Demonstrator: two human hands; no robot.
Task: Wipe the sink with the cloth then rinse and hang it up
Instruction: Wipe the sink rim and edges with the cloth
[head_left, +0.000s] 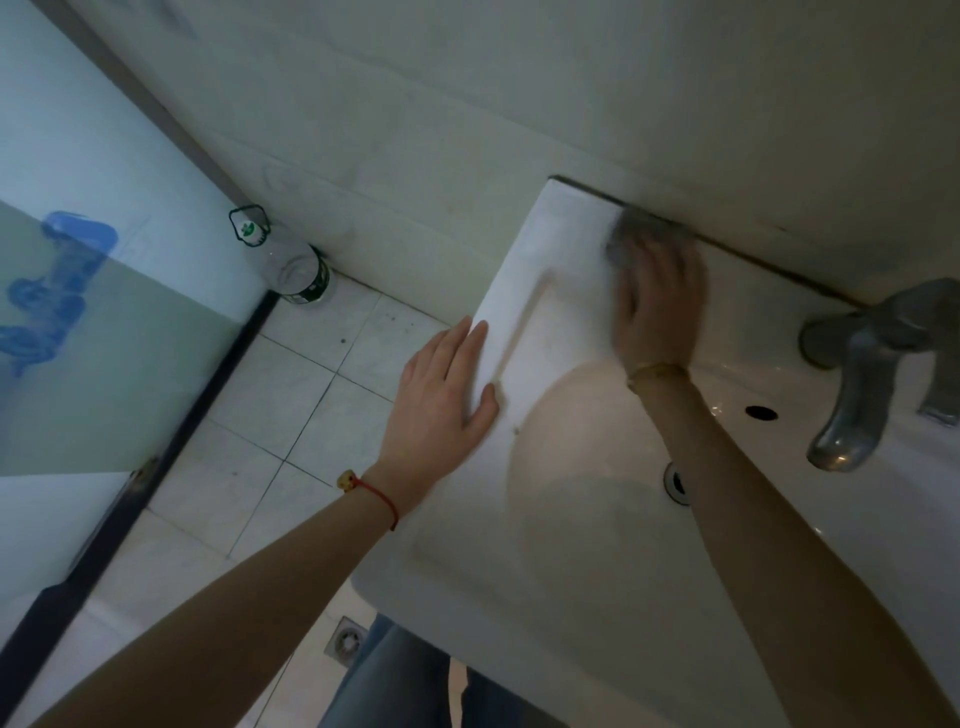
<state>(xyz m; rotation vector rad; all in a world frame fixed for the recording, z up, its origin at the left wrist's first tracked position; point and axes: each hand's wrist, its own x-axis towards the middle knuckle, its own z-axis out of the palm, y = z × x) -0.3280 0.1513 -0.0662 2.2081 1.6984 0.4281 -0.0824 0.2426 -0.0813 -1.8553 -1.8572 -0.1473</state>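
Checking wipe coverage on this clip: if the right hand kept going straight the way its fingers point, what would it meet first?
Most likely the wall. The right hand presses the cloth at the sink ledge's back edge, fingers aimed at the wall joint, with the cloth already about touching it.

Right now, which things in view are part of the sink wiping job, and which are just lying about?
Part of the job:
- sink
- grey cloth, pressed under the right hand at the back ledge
- left hand, flat on the sink's left edge
- tap, for rinsing later

Just lying about:
- plastic bottle on the floor by the wall
- floor drain
- glass door
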